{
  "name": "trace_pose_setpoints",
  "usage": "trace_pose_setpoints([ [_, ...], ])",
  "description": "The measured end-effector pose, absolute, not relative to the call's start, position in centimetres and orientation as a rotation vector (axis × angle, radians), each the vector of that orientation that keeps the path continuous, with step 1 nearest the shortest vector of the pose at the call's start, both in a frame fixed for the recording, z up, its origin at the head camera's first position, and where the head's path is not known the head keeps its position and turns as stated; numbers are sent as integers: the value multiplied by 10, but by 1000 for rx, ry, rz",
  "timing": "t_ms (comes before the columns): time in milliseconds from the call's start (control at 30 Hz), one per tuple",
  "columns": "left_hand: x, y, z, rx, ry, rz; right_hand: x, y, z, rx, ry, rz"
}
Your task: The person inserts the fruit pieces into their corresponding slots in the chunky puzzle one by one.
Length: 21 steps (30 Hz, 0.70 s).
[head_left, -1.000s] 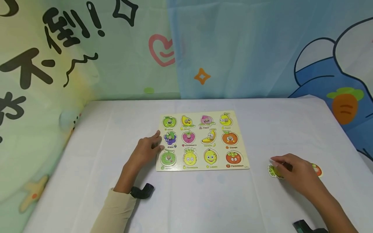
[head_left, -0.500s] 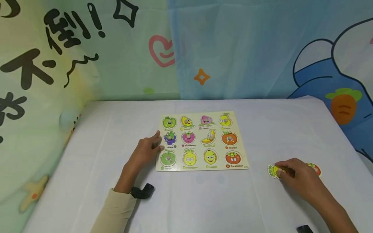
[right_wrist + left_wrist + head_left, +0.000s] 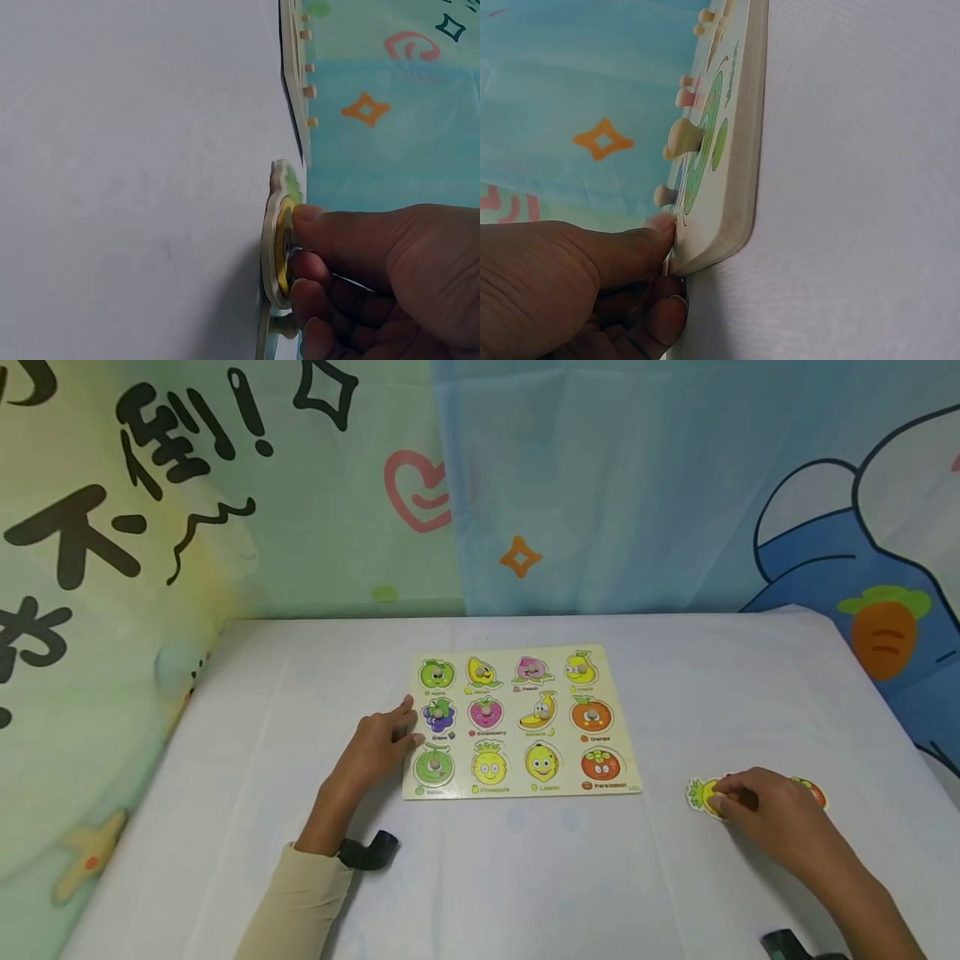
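Observation:
On the white table lies a wooden fruit puzzle board (image 3: 517, 731) with printed names and several knobbed pieces. My left hand (image 3: 375, 747) holds its left edge; in the left wrist view the thumb (image 3: 641, 251) is against the board's face near the melon piece (image 3: 705, 154) and the other fingers curl by the edge. Right of the board, my right hand (image 3: 780, 814) pinches a pineapple puzzle piece (image 3: 699, 795) between thumb and fingers, leaves pointing left. The fingers hide its knob in the head view. A red fruit piece (image 3: 812, 790) shows partly behind this hand.
The pineapple, lemon and persimmon pictures in the board's bottom row (image 3: 542, 763) show no knobs. A printed cloth backdrop (image 3: 600, 485) hangs behind the table. Black straps (image 3: 369, 851) sit at the wrists.
The right hand's fingers have closed onto the pineapple piece, which has turned slightly and shifted a little left. The left hand and the board have stayed put.

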<state>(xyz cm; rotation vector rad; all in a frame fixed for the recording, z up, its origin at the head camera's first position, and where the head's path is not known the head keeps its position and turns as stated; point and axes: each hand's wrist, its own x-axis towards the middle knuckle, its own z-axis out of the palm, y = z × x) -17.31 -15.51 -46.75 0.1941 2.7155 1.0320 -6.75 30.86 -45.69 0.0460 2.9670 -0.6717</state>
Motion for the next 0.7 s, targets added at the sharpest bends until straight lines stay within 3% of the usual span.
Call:
trace_pose_setpoints([
  [700, -174, -156, -470, 196, 2713, 1023, -80, 285, -448, 17, 3120, -734],
])
